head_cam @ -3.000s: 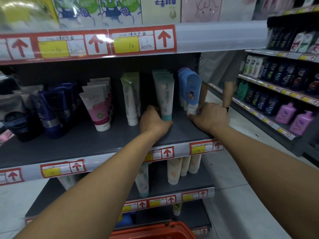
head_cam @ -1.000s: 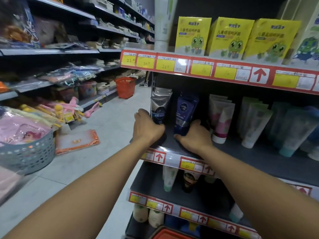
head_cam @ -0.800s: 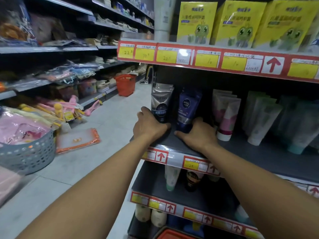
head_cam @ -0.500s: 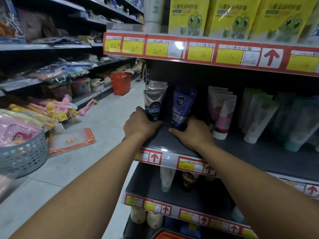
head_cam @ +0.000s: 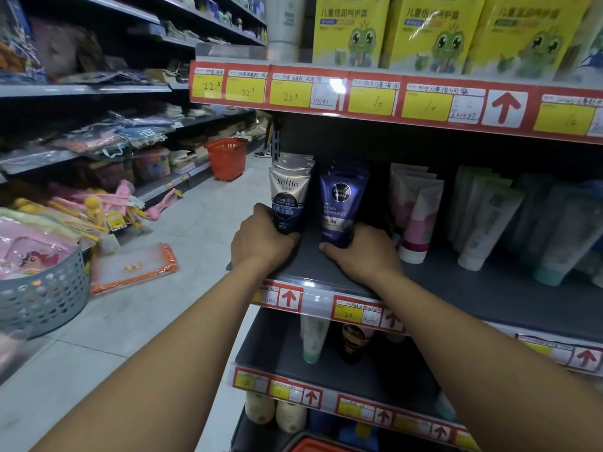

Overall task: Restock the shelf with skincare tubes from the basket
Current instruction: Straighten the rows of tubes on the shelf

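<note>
On the dark middle shelf (head_cam: 326, 272), at its left end, a row of silver-and-navy Softto tubes (head_cam: 288, 197) stands cap-down. My left hand (head_cam: 261, 241) grips the bottom of the front one. Beside it stands a row of dark blue Nivea Men tubes (head_cam: 341, 203); my right hand (head_cam: 362, 251) holds the base of the front tube. White-and-pink tubes (head_cam: 416, 216) and pale green tubes (head_cam: 489, 220) stand further right. A sliver of the red basket (head_cam: 313, 446) shows at the bottom edge.
Yellow boxes with a green frog (head_cam: 430, 31) fill the shelf above. Lower shelves hold more tubes (head_cam: 313, 340) and bottles (head_cam: 275, 415). Across the aisle stand a red basket (head_cam: 226, 158), a grey perforated tub (head_cam: 42, 295) and an orange-edged pack (head_cam: 133, 267) on the floor.
Three seconds ago my hands were at the green and blue tubes on the shelf's right end; they now hold the Softto and Nivea tubes at the left end. Little movement in the last second.
</note>
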The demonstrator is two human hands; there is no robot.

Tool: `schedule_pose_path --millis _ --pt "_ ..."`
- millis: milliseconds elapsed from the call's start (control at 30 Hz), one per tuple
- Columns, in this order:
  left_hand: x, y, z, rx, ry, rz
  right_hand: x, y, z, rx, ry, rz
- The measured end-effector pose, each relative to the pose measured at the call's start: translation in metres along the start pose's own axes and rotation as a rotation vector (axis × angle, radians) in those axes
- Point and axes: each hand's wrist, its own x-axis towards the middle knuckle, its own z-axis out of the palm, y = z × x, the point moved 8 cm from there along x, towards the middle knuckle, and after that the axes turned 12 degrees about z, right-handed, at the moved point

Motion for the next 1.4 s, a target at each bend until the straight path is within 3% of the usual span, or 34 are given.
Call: schedule_pose_path --millis 1133,1400 --pt "0.001 0.000 -0.001 0.009 0.012 -0.005 0.002 0.004 0.001 0.005 -0.010 0.027" --pt "-0.010 0.008 -0.019 -0.257 0.190 0.026 0.002 0.006 0.000 -0.033 -0.193 0.088"
